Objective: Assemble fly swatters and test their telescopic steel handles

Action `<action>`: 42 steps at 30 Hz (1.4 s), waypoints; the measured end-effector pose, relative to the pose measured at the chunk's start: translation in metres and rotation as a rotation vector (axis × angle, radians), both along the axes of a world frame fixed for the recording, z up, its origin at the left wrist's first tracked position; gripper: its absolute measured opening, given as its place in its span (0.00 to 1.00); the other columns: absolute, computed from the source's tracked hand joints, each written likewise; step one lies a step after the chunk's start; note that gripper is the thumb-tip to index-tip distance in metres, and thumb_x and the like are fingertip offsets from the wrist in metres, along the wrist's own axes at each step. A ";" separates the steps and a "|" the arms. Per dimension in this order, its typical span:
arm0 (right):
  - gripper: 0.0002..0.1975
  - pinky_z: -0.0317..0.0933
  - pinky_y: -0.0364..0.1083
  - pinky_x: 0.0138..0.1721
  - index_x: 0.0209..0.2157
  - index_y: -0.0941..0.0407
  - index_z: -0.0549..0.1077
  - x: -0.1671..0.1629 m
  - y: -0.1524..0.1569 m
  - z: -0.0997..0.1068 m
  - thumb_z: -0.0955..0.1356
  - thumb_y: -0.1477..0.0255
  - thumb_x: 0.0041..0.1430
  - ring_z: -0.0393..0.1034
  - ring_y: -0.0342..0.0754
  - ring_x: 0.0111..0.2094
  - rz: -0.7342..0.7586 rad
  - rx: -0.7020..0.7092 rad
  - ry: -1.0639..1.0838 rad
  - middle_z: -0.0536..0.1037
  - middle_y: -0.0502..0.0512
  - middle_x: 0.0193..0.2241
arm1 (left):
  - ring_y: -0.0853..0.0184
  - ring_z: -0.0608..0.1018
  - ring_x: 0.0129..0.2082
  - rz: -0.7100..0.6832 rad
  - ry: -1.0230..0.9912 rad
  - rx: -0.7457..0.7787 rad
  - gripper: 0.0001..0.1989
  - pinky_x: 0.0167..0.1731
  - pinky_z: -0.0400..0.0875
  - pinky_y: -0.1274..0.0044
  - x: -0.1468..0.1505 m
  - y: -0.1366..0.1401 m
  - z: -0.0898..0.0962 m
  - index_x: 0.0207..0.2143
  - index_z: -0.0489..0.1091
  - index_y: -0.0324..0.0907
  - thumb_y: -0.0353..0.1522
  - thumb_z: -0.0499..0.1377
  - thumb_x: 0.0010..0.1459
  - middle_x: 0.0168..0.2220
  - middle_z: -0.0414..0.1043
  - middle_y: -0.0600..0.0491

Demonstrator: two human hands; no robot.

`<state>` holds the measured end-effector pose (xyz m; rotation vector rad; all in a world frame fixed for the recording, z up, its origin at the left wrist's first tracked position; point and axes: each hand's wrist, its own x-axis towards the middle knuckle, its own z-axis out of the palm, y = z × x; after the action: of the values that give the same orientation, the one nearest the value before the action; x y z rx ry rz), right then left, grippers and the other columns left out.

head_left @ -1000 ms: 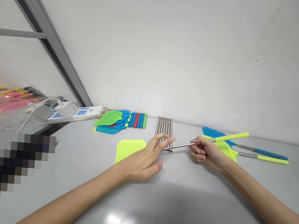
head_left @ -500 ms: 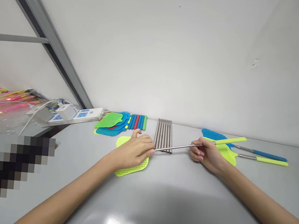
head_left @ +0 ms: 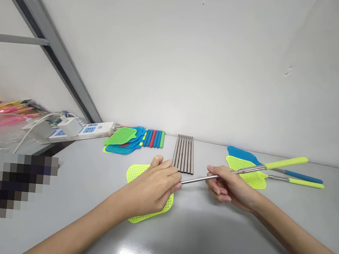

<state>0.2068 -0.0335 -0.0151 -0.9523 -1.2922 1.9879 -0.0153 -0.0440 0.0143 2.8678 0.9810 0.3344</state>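
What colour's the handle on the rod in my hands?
Yellow-green handle, best in the head view.

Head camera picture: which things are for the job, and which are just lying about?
Job, probably:
yellow-green-handled silver metal rod, in left hand and right hand
yellow-green perforated paddle
stacked coloured perforated paddles
short coloured cylinders
silver metal tubes
blue swatter and yellow-green swatter

Probably lying about:
white plastic power strip
clear plastic bags

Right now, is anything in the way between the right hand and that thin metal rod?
Nothing visible: the right hand touches the metal rod directly, between the left hand and the yellow-green handle. The row of metal tubes lies beyond the rod.
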 end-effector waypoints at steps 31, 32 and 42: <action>0.24 0.38 0.37 0.12 0.12 0.60 0.62 -0.017 -0.011 -0.014 0.58 0.61 0.57 0.49 0.36 0.08 -0.089 -0.109 0.105 0.51 0.43 0.08 | 0.67 0.61 0.33 0.012 0.048 0.013 0.12 0.40 0.47 0.67 -0.014 0.013 0.001 0.23 0.59 0.39 0.28 0.44 0.59 0.25 0.60 0.56; 0.25 0.38 0.37 0.11 0.11 0.60 0.61 -0.018 -0.012 -0.014 0.57 0.61 0.57 0.49 0.36 0.08 -0.052 -0.131 0.131 0.51 0.43 0.07 | 0.68 0.60 0.31 0.006 0.052 0.004 0.12 0.39 0.48 0.68 -0.012 0.012 -0.002 0.22 0.58 0.39 0.27 0.45 0.58 0.24 0.59 0.56; 0.26 0.37 0.36 0.05 0.07 0.58 0.56 -0.020 -0.016 -0.015 0.56 0.64 0.56 0.52 0.39 0.06 -0.025 -0.232 0.188 0.54 0.46 0.05 | 0.66 0.60 0.33 0.051 0.058 0.152 0.10 0.38 0.49 0.68 0.000 0.002 -0.022 0.26 0.57 0.38 0.17 0.44 0.47 0.28 0.60 0.53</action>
<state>0.1863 -0.0492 -0.0306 -0.8561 -0.9596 2.1837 -0.0156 -0.0422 -0.0081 3.0079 1.0846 0.3462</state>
